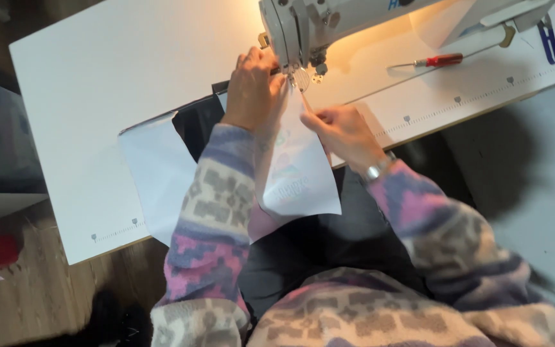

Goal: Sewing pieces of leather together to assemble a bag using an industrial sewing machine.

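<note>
**Guiding a printed sheet under the needle of a sewing machine**

Pressing down beside the needle, the left hand (253,87) lies flat with its fingers spread on the pale, thin sheet with a faint coloured print (298,175), right at the foot of the white sewing machine (303,22). The right hand (345,132) sits just beside it, fingers pinched together on a thin pale stick (304,101) whose tip points up toward the needle area; a silver wristwatch (378,169) shows at that wrist. The two hands are close together but not touching, with the sheet running between them.

The printed sheet reaches from under the machine's head down over the front edge of the white bench (110,71) toward the person's lap, its lower corner hanging free. Under it lies a piece of black fabric (197,122), which shows to the left of the left forearm, and a larger pale blue-white sheet (155,164) spreads further left and also overhangs the bench edge.

A warm lamp on the machine lights the bench around the needle. To the right of the machine, well apart from the hands, a screwdriver with a red handle (441,60) lies on the bench. Both sleeves are a knitted pattern of pink, purple and grey.
</note>
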